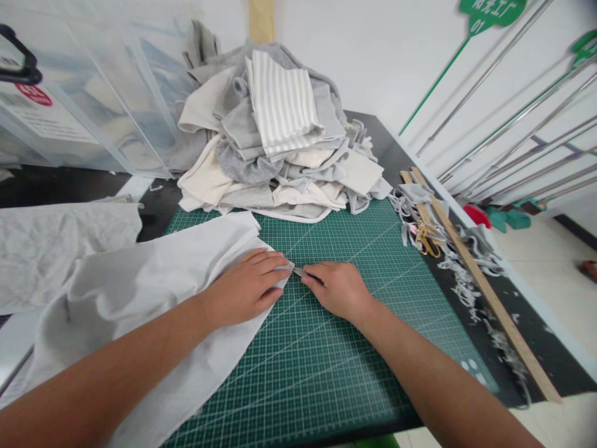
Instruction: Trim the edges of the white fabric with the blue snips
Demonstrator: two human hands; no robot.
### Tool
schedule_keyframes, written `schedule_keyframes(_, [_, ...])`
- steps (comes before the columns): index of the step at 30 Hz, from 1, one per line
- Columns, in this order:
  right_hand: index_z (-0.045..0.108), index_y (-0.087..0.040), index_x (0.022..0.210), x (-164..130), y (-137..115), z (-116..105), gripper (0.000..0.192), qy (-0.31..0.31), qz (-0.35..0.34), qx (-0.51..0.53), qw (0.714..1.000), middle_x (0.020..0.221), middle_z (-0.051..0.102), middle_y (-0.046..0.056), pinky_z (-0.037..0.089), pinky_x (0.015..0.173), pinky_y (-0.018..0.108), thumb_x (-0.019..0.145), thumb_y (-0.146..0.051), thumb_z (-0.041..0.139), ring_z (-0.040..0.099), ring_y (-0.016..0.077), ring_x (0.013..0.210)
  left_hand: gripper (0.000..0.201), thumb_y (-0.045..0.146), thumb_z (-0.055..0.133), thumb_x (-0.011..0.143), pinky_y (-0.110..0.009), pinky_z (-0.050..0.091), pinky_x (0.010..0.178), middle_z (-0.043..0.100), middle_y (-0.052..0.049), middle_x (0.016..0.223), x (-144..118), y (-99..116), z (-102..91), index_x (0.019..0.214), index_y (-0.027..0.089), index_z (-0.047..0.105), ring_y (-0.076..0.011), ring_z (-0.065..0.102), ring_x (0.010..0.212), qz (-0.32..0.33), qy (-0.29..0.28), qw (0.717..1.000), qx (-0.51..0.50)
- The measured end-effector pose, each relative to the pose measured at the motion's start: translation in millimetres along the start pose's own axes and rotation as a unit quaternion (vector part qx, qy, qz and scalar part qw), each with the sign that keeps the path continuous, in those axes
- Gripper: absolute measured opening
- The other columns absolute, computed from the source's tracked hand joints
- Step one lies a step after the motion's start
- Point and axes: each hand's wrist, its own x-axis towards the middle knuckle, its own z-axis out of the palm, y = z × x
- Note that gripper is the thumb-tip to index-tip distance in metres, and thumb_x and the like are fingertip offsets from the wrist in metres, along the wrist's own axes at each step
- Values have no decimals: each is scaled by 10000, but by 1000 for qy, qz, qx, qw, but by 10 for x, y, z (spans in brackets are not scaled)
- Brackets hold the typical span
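A light grey-white cloth (153, 261) stretches from the lower left onto the green cutting mat (336, 367). My left hand (247, 283) lies over its right-hand corner, fingers closed on the fabric near the tip. My right hand (340, 286) is closed around a small pointed metal blade (300, 272), most of which is hidden in the fist. The blade's tip meets the cloth's corner just beside my left fingertips. Whether it is a pair of snips or a single blade I cannot make out.
A heap of grey, cream and striped fabric pieces (280, 124) rises behind the mat. Clear plastic bins (93, 74) stand at the back left. Along the right edge lie a long wooden strip (485, 274), gold-handled scissors (426, 239) and fabric scraps (459, 280).
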Motion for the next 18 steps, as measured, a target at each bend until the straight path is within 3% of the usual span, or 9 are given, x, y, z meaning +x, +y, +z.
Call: schedule_keyframes(18, [792, -259, 1040, 30, -49, -46, 294, -21, 18, -15, 1000, 948, 819, 28, 489, 758, 309, 1038, -388, 528, 750, 198, 863, 341, 256, 546, 1015, -507, 373, 1234, 607, -54, 1455, 1, 6, -10, 1347, 214, 611, -252, 511, 1386, -5, -9, 1000, 4])
